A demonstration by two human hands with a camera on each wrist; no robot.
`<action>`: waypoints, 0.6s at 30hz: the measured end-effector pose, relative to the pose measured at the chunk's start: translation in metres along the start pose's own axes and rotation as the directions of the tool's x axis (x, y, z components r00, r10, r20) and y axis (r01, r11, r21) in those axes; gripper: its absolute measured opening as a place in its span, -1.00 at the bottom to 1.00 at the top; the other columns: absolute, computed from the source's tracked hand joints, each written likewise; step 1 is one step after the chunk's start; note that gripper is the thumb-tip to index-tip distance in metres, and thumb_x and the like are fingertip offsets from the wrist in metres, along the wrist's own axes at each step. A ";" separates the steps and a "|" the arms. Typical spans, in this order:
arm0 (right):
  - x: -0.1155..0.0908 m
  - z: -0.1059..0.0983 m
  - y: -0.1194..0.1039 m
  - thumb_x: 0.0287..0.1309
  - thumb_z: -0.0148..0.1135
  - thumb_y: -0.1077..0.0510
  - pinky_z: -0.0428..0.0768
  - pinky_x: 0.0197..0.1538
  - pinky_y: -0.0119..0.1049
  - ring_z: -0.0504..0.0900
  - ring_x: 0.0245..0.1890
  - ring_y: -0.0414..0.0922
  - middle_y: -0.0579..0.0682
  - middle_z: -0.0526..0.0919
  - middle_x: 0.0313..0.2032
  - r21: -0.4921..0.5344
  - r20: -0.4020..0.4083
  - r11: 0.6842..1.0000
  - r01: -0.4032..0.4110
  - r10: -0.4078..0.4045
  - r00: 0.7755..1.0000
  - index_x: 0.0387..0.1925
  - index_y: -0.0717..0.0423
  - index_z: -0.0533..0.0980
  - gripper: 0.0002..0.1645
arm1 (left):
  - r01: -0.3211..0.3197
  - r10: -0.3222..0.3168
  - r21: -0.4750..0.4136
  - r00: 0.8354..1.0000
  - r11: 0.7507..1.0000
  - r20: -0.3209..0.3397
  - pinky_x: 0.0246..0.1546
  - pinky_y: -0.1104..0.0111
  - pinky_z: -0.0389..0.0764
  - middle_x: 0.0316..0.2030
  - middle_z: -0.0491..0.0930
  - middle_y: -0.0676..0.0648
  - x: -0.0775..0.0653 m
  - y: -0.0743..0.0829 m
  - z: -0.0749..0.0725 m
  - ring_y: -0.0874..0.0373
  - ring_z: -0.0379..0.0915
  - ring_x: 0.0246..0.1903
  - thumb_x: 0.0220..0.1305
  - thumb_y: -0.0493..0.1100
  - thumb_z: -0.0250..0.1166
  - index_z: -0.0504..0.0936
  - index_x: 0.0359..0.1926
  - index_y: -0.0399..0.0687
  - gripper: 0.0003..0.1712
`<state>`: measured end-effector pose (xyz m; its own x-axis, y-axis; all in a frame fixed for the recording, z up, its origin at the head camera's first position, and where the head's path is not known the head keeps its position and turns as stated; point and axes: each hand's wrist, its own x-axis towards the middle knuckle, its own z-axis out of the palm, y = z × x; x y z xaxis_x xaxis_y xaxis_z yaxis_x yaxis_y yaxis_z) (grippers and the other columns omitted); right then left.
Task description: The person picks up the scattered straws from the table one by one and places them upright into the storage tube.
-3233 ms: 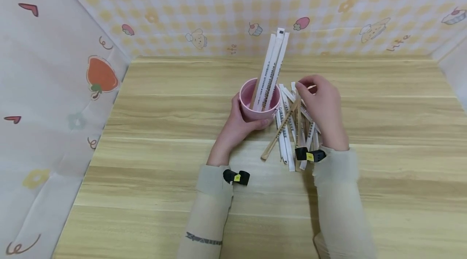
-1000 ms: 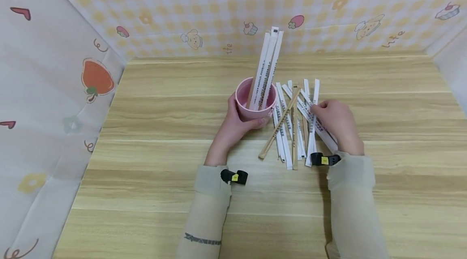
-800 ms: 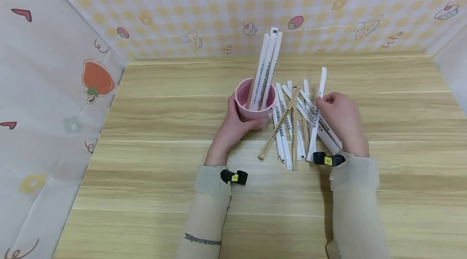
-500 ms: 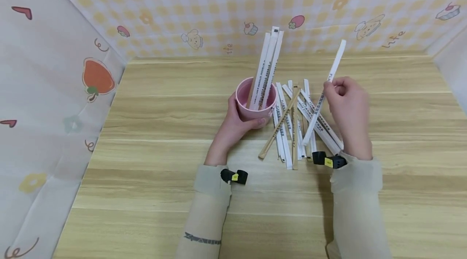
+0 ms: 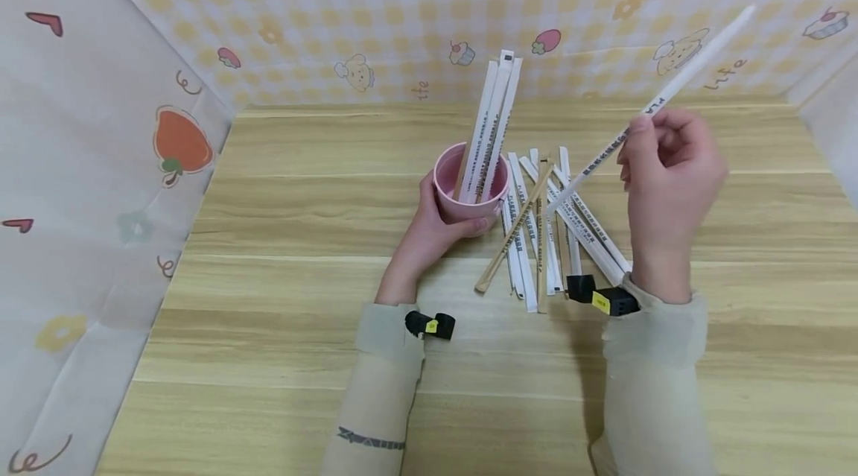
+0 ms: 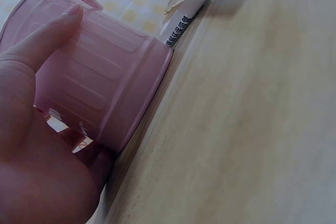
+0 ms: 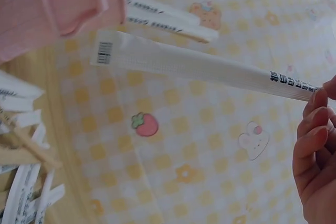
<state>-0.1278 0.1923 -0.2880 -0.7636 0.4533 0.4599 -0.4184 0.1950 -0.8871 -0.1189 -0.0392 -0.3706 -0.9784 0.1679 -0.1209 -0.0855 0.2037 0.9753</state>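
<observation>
Far L, a white printed cloth (image 5: pixel 87 163) stands along the wooden table (image 5: pixel 281 282). Next, my L hand (image 5: pixel 434 229) curls round the pink cup (image 5: pixel 472 211), thumb on its near side, cup base on the table. In it, several wrapped straws (image 5: pixel 496 118) lean w/ tops well above the rim. Just R of that, a loose pile of white & brown straws (image 5: pixel 515 226) lies crisscrossed. Above it, tilted up to the R, is a single white straw (image 5: pixel 690 71), pinched btwn thumb & fingers of my R hand (image 5: pixel 670 185).
</observation>
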 end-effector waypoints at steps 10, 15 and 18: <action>0.000 0.020 -0.014 -0.08 0.19 0.27 0.28 -0.75 -0.47 0.31 -0.82 -0.15 0.17 0.44 -0.75 0.247 -0.095 0.957 0.155 -0.135 0.986 -0.52 0.31 0.46 -0.87 | -0.036 0.036 -0.001 0.999 0.999 -0.004 0.17 0.17 0.13 0.22 0.07 0.20 0.009 -0.019 0.002 0.26 0.02 0.19 -0.25 -0.05 0.51 -0.13 0.28 0.42 0.19; -0.003 0.030 -0.016 -0.06 0.17 0.27 0.30 -0.72 -0.47 0.35 -0.79 -0.14 0.18 0.48 -0.72 0.220 -0.050 0.958 0.187 -0.180 0.982 -0.51 0.30 0.47 -0.88 | -0.041 0.041 0.007 0.999 0.999 0.000 0.17 0.17 0.14 0.23 0.07 0.16 0.007 -0.015 0.001 0.24 0.02 0.20 -0.24 -0.05 0.50 -0.14 0.30 0.37 0.20; -0.004 0.034 -0.015 -0.03 0.18 0.26 0.32 -0.70 -0.48 0.37 -0.77 -0.15 0.17 0.50 -0.69 0.173 0.003 0.967 0.188 -0.191 0.982 -0.48 0.30 0.48 -0.88 | -0.027 0.027 0.005 1.000 1.000 0.009 0.17 0.17 0.13 0.24 0.06 0.12 0.001 -0.004 -0.001 0.21 0.03 0.20 -0.24 -0.04 0.50 -0.15 0.30 0.33 0.20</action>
<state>-0.1347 0.1582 -0.2757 -0.6711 0.4052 0.6209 -0.6330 0.1228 -0.7643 -0.1201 -0.0405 -0.3746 -0.9786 0.1816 -0.0963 -0.0583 0.2040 0.9772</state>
